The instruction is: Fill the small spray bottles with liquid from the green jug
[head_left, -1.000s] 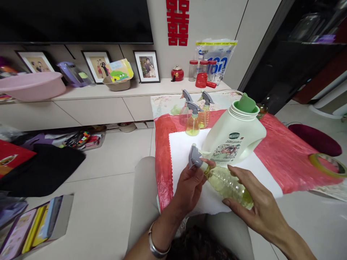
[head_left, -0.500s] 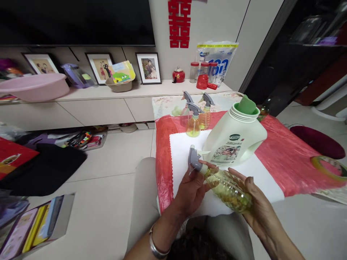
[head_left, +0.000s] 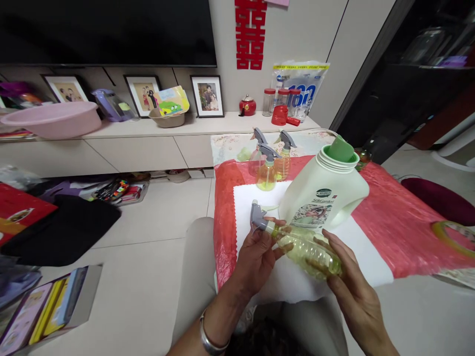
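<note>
A clear yellow spray bottle (head_left: 308, 251) with a grey trigger head lies tilted sideways between my hands, above a white cloth (head_left: 256, 277). My left hand (head_left: 258, 257) is closed round its neck, just below the trigger head. At the bottle's base, the fingers and thumb of my right hand (head_left: 351, 277) grip it from both sides. Just beyond stands a large pale green jug (head_left: 315, 183) with a green cap (head_left: 340, 150) resting in its mouth. Behind it to the left are a yellow spray bottle (head_left: 266, 175), another yellow one (head_left: 284, 160) and a pink one (head_left: 255, 160).
Red plastic sheeting (head_left: 401, 222) covers the table under the cloth. A roll of tape (head_left: 454, 237) lies at the right. Glass jars (head_left: 268, 103), a red pot (head_left: 247, 106) and a pink basin (head_left: 54, 121) stand on the cabinet. A box of books (head_left: 55, 306) is on the floor.
My right hand has shifted its grip on the spray bottle's base, its thumb now lower. The bottle has turned a little and moved slightly left. The view has shifted slightly.
</note>
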The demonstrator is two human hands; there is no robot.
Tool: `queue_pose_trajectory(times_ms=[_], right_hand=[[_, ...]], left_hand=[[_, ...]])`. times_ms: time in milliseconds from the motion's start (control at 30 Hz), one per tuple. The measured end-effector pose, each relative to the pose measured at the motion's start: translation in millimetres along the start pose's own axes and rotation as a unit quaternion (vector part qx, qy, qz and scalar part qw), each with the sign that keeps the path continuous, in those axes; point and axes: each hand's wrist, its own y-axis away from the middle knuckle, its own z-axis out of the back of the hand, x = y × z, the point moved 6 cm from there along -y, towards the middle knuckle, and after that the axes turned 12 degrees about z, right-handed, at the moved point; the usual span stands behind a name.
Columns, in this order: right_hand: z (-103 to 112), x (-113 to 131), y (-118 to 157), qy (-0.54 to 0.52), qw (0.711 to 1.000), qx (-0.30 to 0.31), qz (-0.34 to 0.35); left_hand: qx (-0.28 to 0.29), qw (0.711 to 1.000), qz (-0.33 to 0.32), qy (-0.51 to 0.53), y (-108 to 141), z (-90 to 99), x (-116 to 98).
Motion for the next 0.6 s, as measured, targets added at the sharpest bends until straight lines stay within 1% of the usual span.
queue_pose_trajectory(times_ms=[67, 133, 167, 200, 267, 367, 433, 533, 600], right_hand=[[-0.2, -11.3, 1.4, -0.033, 0.996, 0.014, -0.08], [-5.4, -16.4, 3.7, -0.11, 0.979, 0.042, -0.164], [-8.9, -14.2, 4.1, -0.148, 0.969, 0.061, -0.187], [-11.9, -9.2, 3.6, -0.174, 0.962, 0.081, -0.195], [-14.4, 2.4, 1.3, -0.184, 0.958, 0.108, -0.191], [-11.6, 6.6, 0.2, -0.157, 0.96, 0.104, -0.208], [-9.9, -0.7, 1.2, -0.16, 0.957, 0.095, -0.221], [-12.3, -17.7, 4.5, -0.192, 0.948, 0.102, -0.231], [-12.4, -25.8, 6.2, -0.179, 0.951, 0.092, -0.233]], left_hand=[[-0.007, 1.0, 0.002, -0.014, 0.1, 1.9, -0.3], [-0.016, 1.0, 0.006, -0.019, -0.2, 3.9, -0.5], [-0.02, 1.0, 0.006, -0.018, -0.5, 5.0, -0.9], [-0.024, 1.0, 0.004, -0.016, -0.8, 6.0, -1.8], [-0.027, 1.0, -0.002, -0.013, -1.1, 7.7, -4.2], [-0.023, 1.0, -0.004, -0.014, -0.5, 8.1, -7.3], [-0.02, 1.0, -0.001, -0.017, 0.8, 7.6, -7.7], [-0.02, 1.0, 0.008, -0.019, 2.4, 6.8, -5.4], [-0.028, 0.999, 0.01, -0.016, 2.4, 8.0, -3.1]])
